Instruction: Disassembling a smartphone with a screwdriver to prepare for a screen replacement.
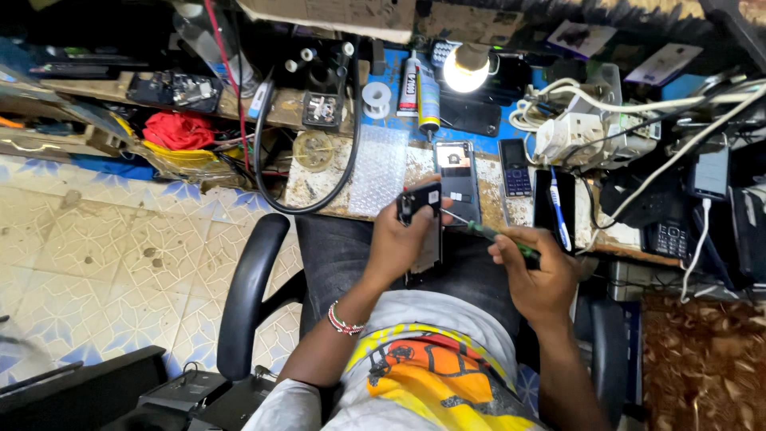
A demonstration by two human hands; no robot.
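Note:
My left hand (399, 243) grips a dark opened smartphone (423, 215), held upright over my lap in front of the workbench edge. My right hand (536, 275) holds a green-handled screwdriver (499, 237) whose thin tip points left and touches the phone's side. A beaded bracelet sits on my left wrist. Just beyond the held phone, another smartphone (457, 179) lies flat on the bench.
The workbench (319, 187) carries a small keypad phone (515, 169), a dark phone with a blue toothbrush (556, 206), bubble wrap (379, 168), glue tubes (419, 88), a lit lamp (467, 68) and a tangle of cables and plugs (590, 128). A black chair armrest (247, 295) curves at my left over tiled floor.

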